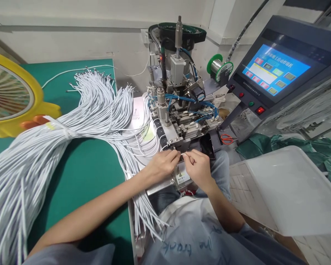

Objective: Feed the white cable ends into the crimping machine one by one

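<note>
My left hand (164, 162) is closed in a pinch at the front edge of the soldering machine (179, 106). A white cable (163, 148) runs into its fingers from the left. Close beside it, my right hand (198, 166) is also pinched, thumb against forefinger. A small whitish tip shows between the two hands, too small to make out; it seems to be the cable's end. To the left, a large tied bundle of white cables (99, 110) lies across the green table mat (99, 176), some strands hanging over its edge.
A yellow fan (41, 84) stands at the left. Behind the machine is a solder wire spool (217, 66); a lit control screen (276, 70) is at the right. Orange-handled scissors (226, 139), a dark phone (207, 146) and a white plastic tray (295, 191) are nearby.
</note>
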Tool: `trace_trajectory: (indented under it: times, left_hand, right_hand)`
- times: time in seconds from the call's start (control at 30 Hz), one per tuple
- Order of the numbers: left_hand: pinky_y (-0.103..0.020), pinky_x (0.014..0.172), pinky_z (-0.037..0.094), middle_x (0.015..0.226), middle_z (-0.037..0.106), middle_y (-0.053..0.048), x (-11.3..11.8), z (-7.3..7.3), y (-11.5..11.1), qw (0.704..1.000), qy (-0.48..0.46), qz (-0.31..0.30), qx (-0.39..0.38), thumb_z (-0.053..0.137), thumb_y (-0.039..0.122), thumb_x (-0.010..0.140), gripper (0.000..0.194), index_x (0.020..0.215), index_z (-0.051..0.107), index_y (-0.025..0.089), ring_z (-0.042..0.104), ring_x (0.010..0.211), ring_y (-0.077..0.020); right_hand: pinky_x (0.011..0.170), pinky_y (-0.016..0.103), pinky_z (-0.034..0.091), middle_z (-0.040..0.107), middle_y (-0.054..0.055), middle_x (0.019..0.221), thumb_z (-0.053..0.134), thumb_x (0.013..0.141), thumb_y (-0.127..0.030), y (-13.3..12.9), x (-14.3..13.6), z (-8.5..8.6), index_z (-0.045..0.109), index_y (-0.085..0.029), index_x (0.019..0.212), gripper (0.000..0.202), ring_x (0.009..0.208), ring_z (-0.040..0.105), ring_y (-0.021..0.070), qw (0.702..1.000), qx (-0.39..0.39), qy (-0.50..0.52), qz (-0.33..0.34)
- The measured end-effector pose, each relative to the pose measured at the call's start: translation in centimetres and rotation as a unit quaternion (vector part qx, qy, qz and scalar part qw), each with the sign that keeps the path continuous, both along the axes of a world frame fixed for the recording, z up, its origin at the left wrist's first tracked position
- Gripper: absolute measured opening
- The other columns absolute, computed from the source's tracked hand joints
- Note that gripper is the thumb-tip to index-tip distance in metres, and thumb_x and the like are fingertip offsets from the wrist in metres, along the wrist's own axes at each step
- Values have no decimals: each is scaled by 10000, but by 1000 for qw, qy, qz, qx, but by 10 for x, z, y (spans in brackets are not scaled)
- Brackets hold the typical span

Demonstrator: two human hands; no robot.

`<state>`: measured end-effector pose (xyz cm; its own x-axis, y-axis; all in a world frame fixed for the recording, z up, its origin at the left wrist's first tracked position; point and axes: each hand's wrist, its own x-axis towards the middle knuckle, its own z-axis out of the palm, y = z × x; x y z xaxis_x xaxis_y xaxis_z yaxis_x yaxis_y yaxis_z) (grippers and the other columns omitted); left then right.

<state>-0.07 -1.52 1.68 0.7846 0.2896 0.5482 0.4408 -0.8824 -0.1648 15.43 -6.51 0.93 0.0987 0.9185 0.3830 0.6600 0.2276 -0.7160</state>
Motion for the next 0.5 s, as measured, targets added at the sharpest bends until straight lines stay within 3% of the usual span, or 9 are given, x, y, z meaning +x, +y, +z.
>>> trace_trajectory:
  times: [0.1,0.2,0.37,0.5]
  left_hand:
    - [-247,464,348,646,497,-26,0,-2,0,1000,20,8,-2,330,78,894,256,796,565,107,455,542,-119]
    - [-233,481,360,635,511,-25,1,-6,0,991,-34,21,-125,373,143,902,263,770,600,121,475,551,-111]
    - [-197,563,406,670,590,-20,3,-2,4,913,-127,-20,-386,490,199,874,192,811,661,140,536,604,-92]
    - [-190,569,408,653,602,-6,4,6,6,863,-146,-26,-483,525,178,846,167,766,665,136,535,589,-84]
  right_hand:
    - [508,250,282,286,-41,501,496,807,-200,8,8,2,433,-173,475,339,486,314,89,996,-44,50,51]
    - [501,246,287,286,-44,492,514,800,-219,12,11,0,442,-170,476,335,482,320,88,989,-46,111,82]
    - [492,255,279,301,-38,495,529,812,-249,13,6,-7,558,-162,541,285,488,328,98,983,-4,172,56]
    - [480,251,271,325,-32,508,545,819,-279,11,0,-14,610,-162,593,263,490,328,99,979,6,200,34]
